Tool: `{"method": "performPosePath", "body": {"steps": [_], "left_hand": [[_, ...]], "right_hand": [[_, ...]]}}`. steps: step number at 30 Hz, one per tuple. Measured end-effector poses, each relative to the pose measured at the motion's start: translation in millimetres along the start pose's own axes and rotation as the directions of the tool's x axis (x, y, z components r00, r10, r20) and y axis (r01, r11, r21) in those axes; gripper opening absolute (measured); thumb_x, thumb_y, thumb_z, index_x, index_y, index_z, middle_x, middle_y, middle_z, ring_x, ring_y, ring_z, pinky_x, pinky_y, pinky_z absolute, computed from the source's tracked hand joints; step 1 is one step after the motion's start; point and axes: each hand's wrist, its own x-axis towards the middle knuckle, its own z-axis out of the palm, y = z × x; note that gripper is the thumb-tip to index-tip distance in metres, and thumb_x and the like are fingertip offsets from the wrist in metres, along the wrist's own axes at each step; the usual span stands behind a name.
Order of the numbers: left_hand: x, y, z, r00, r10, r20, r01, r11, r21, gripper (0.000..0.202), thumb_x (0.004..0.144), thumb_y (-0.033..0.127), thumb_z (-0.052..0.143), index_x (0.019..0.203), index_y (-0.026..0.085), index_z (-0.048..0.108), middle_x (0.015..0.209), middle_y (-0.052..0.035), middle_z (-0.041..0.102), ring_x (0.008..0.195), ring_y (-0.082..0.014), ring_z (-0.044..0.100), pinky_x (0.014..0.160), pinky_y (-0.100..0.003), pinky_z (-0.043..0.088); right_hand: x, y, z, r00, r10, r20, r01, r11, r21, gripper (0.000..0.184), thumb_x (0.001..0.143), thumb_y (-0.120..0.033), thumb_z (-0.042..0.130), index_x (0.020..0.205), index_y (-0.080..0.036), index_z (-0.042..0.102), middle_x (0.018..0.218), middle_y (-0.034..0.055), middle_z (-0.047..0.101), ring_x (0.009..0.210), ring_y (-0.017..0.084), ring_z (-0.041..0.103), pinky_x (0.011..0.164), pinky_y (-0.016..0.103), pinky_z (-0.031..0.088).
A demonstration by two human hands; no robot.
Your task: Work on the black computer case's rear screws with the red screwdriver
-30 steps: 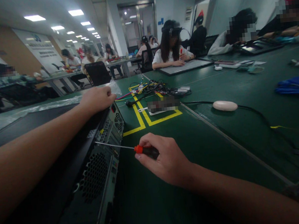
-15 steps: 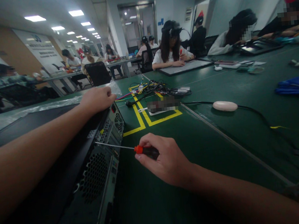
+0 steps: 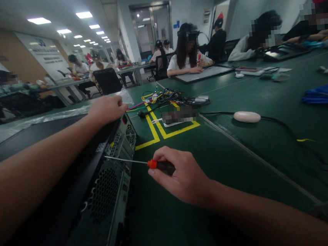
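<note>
Head view: nothing has moved; right hand (image 3: 183, 177) grip clasps the screwdriver (image 3: 153, 164); left hand (image 3: 106, 109) fisted on computer case (image 3: 106, 190).

Bare forearms, bare left grip (image 3: 107, 109), right grip (image 3: 183, 177)

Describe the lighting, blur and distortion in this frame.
Head view: dim and teal-tinted under bright ceiling panels; the wide-angle lens bows the table lines; right hand and screwdriver fairly sharp; near end of the computer case sinks into shadow.

Right of the computer case (image 3: 101, 191), bare green mat (image 3: 173, 222) is left open; beyond the case, passage is blocked by tangled cables (image 3: 173, 97) and a white mouse (image 3: 247, 116).
</note>
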Motion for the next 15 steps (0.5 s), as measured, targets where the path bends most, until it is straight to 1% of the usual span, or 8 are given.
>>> {"method": "performPosePath", "body": {"steps": [4, 6, 10, 12, 15], "left_hand": [[-1.7, 1.4, -2.0, 1.000, -0.010, 0.010, 0.010, 1.000, 0.008, 0.055, 0.092, 0.053, 0.038, 0.117, 0.022, 0.075, 0.116, -0.0164, 0.079, 0.109, -0.0372, 0.072, 0.087, -0.041, 0.052], [-1.3, 1.5, -2.6, 1.000, -0.003, 0.020, 0.003, 1.000, 0.013, 0.054, 0.093, 0.053, 0.038, 0.116, 0.021, 0.075, 0.116, -0.0172, 0.079, 0.109, -0.0375, 0.072, 0.086, -0.041, 0.052], [0.5, 0.4, -2.1, 1.000, -0.007, 0.018, 0.007, 1.000, 0.006, 0.052, 0.092, 0.053, 0.041, 0.116, 0.023, 0.075, 0.116, -0.0160, 0.079, 0.108, -0.0370, 0.072, 0.086, -0.040, 0.052], [0.9, 0.0, -1.8, 1.000, -0.010, 0.018, 0.010, 1.000, 0.002, 0.052, 0.091, 0.053, 0.042, 0.115, 0.022, 0.075, 0.115, -0.0161, 0.079, 0.108, -0.0371, 0.072, 0.087, -0.041, 0.052], [0.3, 0.1, -1.9, 1.000, 0.004, 0.017, -0.004, 1.000, -0.004, 0.053, 0.091, 0.053, 0.041, 0.115, 0.021, 0.075, 0.116, -0.0171, 0.079, 0.110, -0.0378, 0.072, 0.089, -0.041, 0.051]], "right_hand": [[1.9, -1.5, -0.6, 1.000, 0.007, 0.000, -0.007, 1.000, -0.028, 0.011, 0.095, -0.028, 0.074, 0.098, -0.019, 0.068, 0.087, 0.0009, 0.073, 0.075, 0.015, 0.066, 0.072, 0.029, 0.048], [2.7, -2.8, -1.5, 1.000, 0.019, 0.003, -0.019, 0.999, -0.035, 0.011, 0.097, -0.030, 0.071, 0.098, -0.019, 0.070, 0.088, 0.0019, 0.074, 0.076, 0.015, 0.067, 0.072, 0.030, 0.048], [2.3, -4.9, -2.4, 0.999, 0.030, 0.024, -0.029, 0.999, -0.036, 0.014, 0.101, -0.032, 0.067, 0.098, -0.019, 0.071, 0.090, 0.0032, 0.075, 0.080, 0.017, 0.069, 0.074, 0.031, 0.048], [1.2, -4.8, -1.8, 0.999, 0.036, 0.022, -0.035, 0.999, -0.021, 0.012, 0.100, -0.032, 0.068, 0.102, -0.020, 0.070, 0.091, 0.0029, 0.076, 0.081, 0.017, 0.070, 0.074, 0.031, 0.049], [0.0, -3.2, -0.4, 0.999, 0.050, 0.013, -0.050, 0.999, -0.009, 0.021, 0.094, -0.033, 0.075, 0.108, -0.021, 0.065, 0.090, 0.0014, 0.075, 0.078, 0.017, 0.069, 0.072, 0.030, 0.049]]}}
